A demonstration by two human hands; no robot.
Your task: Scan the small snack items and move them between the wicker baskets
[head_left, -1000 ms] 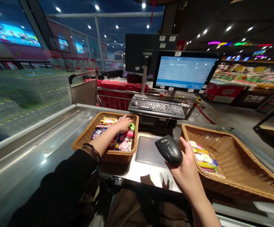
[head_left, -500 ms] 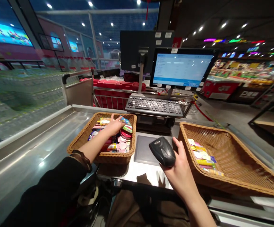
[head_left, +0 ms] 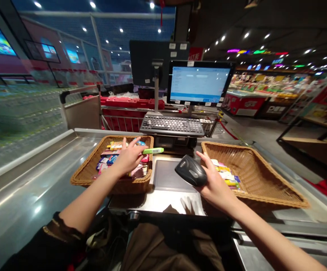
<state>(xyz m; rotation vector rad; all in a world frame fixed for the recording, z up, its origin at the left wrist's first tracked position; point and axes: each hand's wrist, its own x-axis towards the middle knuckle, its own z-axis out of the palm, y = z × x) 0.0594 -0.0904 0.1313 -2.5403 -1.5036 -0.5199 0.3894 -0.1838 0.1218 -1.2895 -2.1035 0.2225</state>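
My left hand (head_left: 129,158) is raised over the left wicker basket (head_left: 88,169), pinching a thin green packet (head_left: 153,151) that sticks out toward the right past the basket's rim. That basket holds several small colourful packets (head_left: 115,147). My right hand (head_left: 214,184) grips a black handheld barcode scanner (head_left: 191,171), held over the grey pad (head_left: 166,175) between the baskets, with the scanner's head pointing left. The right wicker basket (head_left: 262,177) holds several packets (head_left: 225,175) near its left edge.
A keyboard (head_left: 172,125) and lit monitor (head_left: 199,83) stand behind the baskets, with a dark customer display (head_left: 149,62) further back. A steel counter (head_left: 39,180) runs off to the left. Red shopping baskets (head_left: 129,103) sit behind; shop shelves (head_left: 265,84) fill the right background.
My left hand has lifted out of the left basket with a green packet and moved right. The scanner in my right hand has shifted slightly left and up. My head turned a little rightward.
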